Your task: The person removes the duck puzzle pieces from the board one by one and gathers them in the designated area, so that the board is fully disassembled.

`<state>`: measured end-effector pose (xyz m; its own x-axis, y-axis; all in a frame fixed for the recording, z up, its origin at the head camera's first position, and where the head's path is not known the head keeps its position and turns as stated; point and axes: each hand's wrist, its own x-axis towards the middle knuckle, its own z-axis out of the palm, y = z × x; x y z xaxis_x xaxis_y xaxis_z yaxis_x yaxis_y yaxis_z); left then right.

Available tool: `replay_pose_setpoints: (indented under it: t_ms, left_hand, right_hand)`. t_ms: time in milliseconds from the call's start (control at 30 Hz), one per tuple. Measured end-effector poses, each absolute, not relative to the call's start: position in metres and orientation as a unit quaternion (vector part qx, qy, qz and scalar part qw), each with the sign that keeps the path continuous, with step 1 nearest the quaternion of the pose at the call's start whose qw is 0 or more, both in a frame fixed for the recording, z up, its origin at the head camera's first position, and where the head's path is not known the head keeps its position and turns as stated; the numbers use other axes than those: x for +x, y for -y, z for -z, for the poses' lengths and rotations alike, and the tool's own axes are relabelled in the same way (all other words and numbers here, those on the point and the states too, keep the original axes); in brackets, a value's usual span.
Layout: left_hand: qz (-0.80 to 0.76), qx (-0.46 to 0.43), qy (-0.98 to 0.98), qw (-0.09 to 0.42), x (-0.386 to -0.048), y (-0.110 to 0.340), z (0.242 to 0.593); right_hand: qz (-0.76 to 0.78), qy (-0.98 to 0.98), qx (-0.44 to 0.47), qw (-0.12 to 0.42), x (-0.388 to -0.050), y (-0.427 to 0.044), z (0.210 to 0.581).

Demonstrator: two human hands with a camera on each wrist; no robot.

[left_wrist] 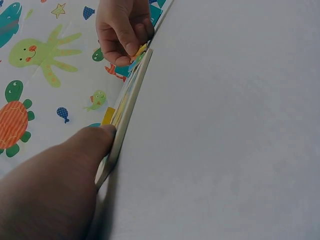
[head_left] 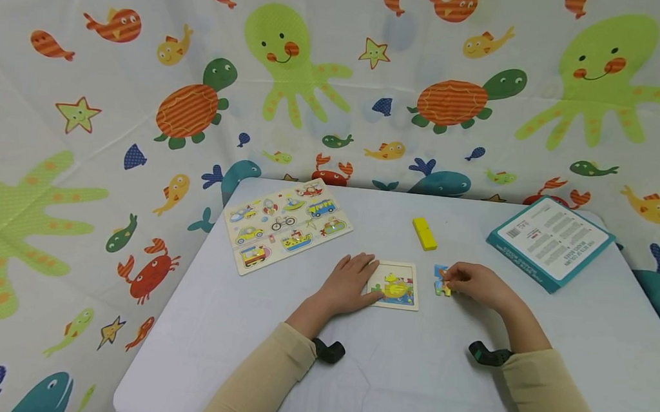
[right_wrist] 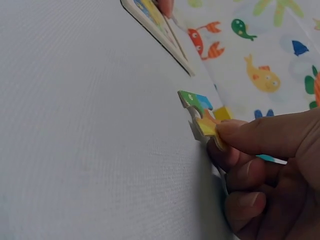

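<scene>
A small square jigsaw puzzle (head_left: 410,268) in a pale wooden tray lies on the table, with a yellow picture partly filled in. My left hand (head_left: 348,284) rests at its left side, fingers extended, and the thumb lies on the tray's near edge (left_wrist: 131,107). To the right of the tray, my right hand (head_left: 479,284) pinches a jigsaw piece (right_wrist: 204,119) between thumb and index finger. That piece shows green, blue, orange and yellow and is tilted up from the table. Whether another piece lies beneath it, I cannot tell.
A larger wooden vehicle puzzle board (head_left: 286,227) lies at the back left. Behind the small puzzle is a yellow block (head_left: 424,233). A teal and white box (head_left: 551,243) stands at the back right. The table (head_left: 409,387) meets a sea-animal curtain (head_left: 331,44).
</scene>
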<state>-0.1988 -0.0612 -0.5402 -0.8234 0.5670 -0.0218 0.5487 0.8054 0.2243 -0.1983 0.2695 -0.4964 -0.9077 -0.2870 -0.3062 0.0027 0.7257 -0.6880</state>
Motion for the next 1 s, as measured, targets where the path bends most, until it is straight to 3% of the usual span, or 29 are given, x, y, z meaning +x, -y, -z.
replay_pose_setpoints:
  t_ms: [633, 1000]
  left_hand:
    - [-0.104, 0.292, -0.95, 0.043, -0.199, 0.061, 0.543]
    - [-0.103, 0.293, -0.95, 0.043, -0.199, 0.061, 0.543]
  right_hand:
    - [0.351, -0.914, -0.062, 0.195, -0.199, -0.267, 0.496]
    - [0.354, -0.913, -0.08, 0.187, -0.206, -0.238, 0.489]
